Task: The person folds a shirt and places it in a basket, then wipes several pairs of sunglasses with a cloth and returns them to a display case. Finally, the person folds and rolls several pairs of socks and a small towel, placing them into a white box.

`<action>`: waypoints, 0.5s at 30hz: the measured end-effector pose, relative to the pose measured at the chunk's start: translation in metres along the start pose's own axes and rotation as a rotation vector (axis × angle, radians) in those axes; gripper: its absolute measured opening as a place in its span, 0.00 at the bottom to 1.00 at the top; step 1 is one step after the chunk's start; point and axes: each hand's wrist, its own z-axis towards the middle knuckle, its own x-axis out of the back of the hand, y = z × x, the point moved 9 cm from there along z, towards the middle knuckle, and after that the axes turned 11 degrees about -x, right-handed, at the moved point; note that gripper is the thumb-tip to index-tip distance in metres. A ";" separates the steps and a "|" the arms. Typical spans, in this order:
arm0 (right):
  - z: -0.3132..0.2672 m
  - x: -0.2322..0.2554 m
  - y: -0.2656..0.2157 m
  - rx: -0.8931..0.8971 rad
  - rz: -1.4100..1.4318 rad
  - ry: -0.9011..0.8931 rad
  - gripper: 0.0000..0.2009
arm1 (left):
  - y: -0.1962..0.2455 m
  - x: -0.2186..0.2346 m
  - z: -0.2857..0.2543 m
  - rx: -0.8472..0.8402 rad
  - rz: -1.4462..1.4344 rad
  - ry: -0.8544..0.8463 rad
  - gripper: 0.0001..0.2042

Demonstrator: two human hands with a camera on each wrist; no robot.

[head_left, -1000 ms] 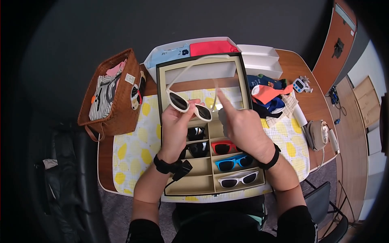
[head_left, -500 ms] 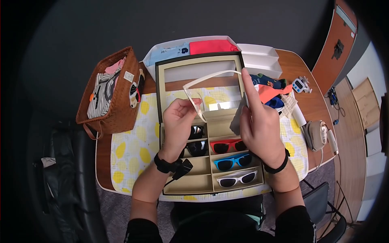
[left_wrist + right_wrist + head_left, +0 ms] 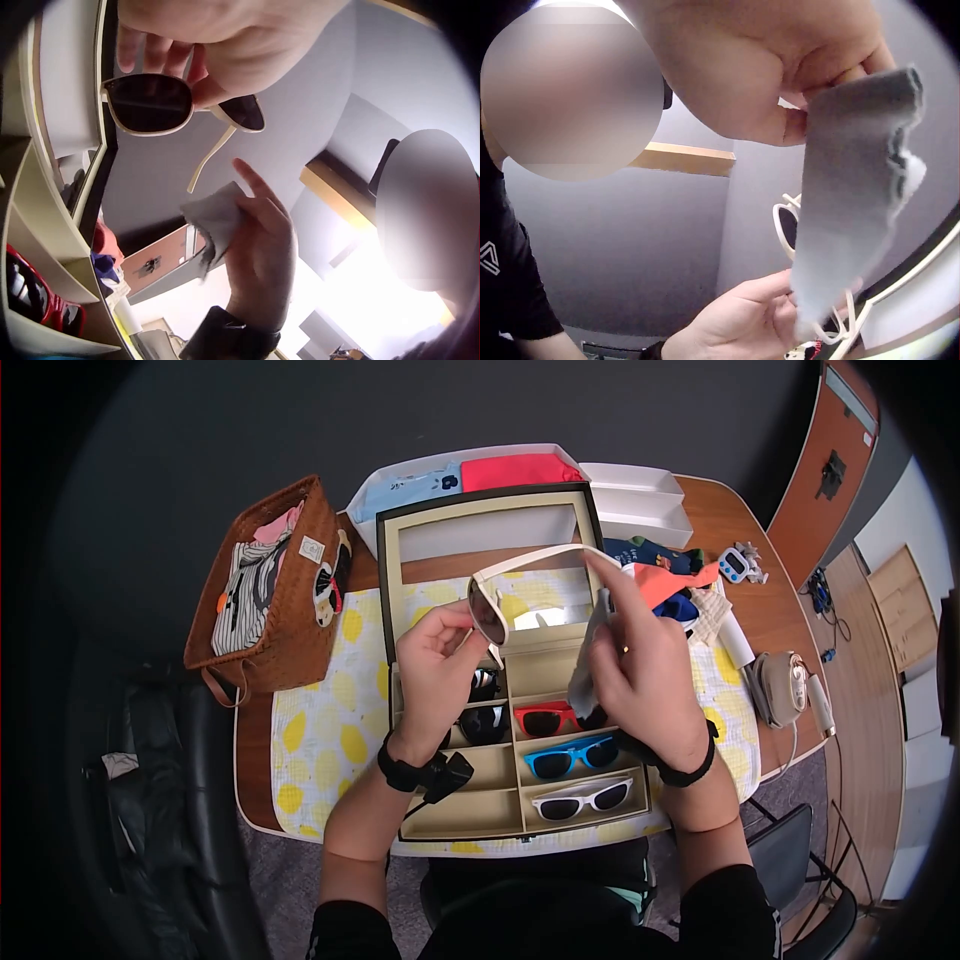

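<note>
My left hand (image 3: 437, 670) pinches white-framed sunglasses (image 3: 488, 610) at the middle of the frame, above an open glasses case (image 3: 465, 815). Their dark lenses (image 3: 150, 103) show on both sides of the thumb in the left wrist view. A folded grey cloth (image 3: 847, 187) is held between thumb and fingers of my right hand (image 3: 650, 675). Its index finger is stretched out, the tip close to the end of one temple arm in the head view. Below, the case holds red sunglasses (image 3: 545, 722), blue sunglasses (image 3: 570, 758), white sunglasses (image 3: 585, 800) and black sunglasses (image 3: 485, 725).
A woven basket (image 3: 290, 620) with clothes stands at the left. Behind the raised case lid (image 3: 395, 580) are a white box with folded clothes (image 3: 515, 470) and a white divided tray (image 3: 640, 510). Socks (image 3: 660, 585), a small timer (image 3: 733, 566) and a beige device (image 3: 780, 690) lie right.
The left hand has turned the sunglasses from lenses facing me to side-on, with one lens showing again. My right hand moved right and back with the cloth, its index finger raised.
</note>
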 end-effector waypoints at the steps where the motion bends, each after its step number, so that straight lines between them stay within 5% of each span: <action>1: 0.001 -0.002 0.000 -0.001 -0.001 0.000 0.37 | 0.000 -0.001 -0.001 0.001 -0.001 0.000 0.06; 4: 0.009 -0.007 0.007 0.016 -0.187 0.054 0.40 | 0.000 -0.009 -0.003 -0.011 -0.031 -0.034 0.06; 15: -0.004 -0.076 0.007 0.075 -0.216 -0.421 0.44 | 0.007 -0.014 -0.003 -0.062 -0.063 -0.089 0.06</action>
